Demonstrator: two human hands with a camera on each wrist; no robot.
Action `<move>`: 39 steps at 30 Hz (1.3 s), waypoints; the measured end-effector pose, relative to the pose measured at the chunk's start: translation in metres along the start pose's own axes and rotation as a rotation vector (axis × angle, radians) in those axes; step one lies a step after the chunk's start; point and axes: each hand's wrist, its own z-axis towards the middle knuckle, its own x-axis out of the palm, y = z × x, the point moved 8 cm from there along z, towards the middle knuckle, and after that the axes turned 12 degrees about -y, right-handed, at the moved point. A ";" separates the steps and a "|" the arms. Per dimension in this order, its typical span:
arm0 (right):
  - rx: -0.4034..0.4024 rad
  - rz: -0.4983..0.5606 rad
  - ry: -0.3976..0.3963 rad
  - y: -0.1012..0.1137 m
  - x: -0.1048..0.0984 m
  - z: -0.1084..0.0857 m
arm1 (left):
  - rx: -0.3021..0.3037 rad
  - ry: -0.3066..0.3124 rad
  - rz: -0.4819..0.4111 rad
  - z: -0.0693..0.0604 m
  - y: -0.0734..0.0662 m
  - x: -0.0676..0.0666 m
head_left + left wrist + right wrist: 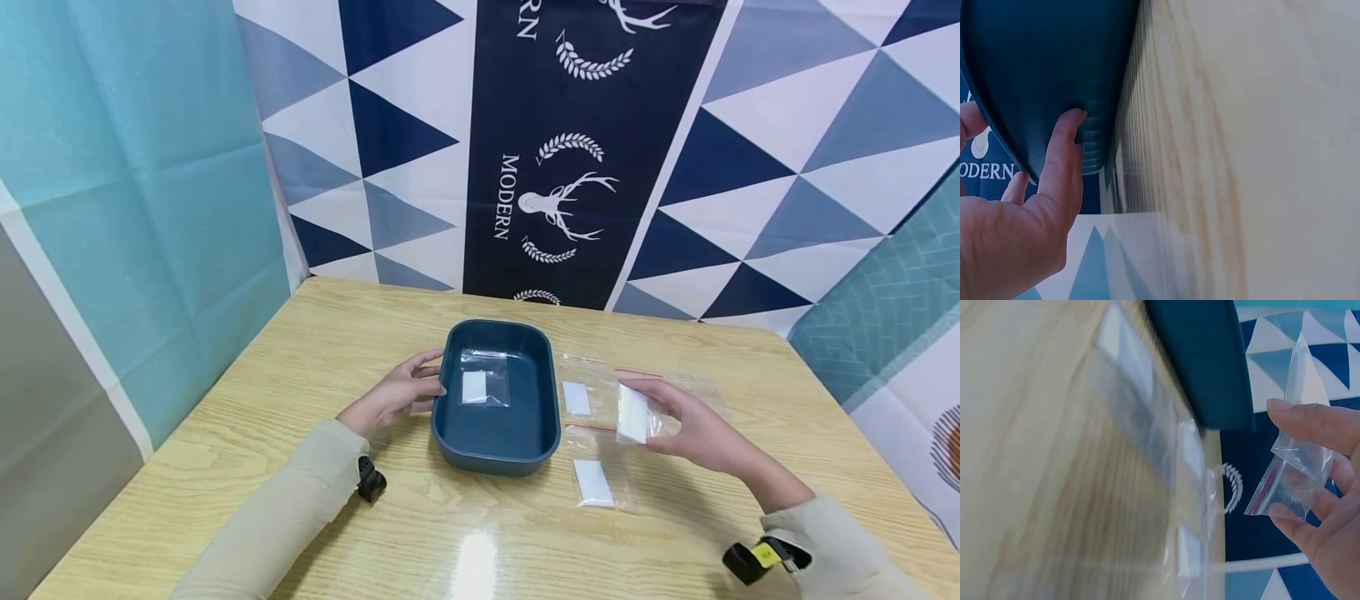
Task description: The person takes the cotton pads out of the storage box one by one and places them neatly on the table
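Note:
A dark blue rectangular plastic bin (495, 454) stands on the table with one small clear zip bag (495, 379) inside, a white piece in it. My left hand (401, 390) holds the bin's left side. Its fingers (1063, 147) lie along the outer wall and the thumb reaches the rim. To the right of the bin, my right hand (693, 425) pinches another clear zip bag (1300, 465) with a white piece (632, 414), raised above the table. This bag's red-lined zip edge shows in the right wrist view.
More zip bags lie right of the bin: one with a white piece (592, 483) in front, another white-pieced bag (577, 398) behind it. Further clear bag plastic (701, 387) shows behind my right hand. A patterned curtain (405, 167) hangs behind the wooden table (360, 312).

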 end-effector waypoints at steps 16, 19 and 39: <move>-0.007 -0.065 0.005 -0.034 -0.003 -0.035 | -0.012 0.010 -0.006 -0.001 0.004 -0.001; -0.020 -0.074 0.014 -0.039 -0.003 -0.040 | -0.015 -0.007 -0.006 0.000 0.003 -0.002; -0.109 0.050 0.290 -0.056 0.021 -0.060 | -0.005 0.024 -0.008 0.000 0.001 0.001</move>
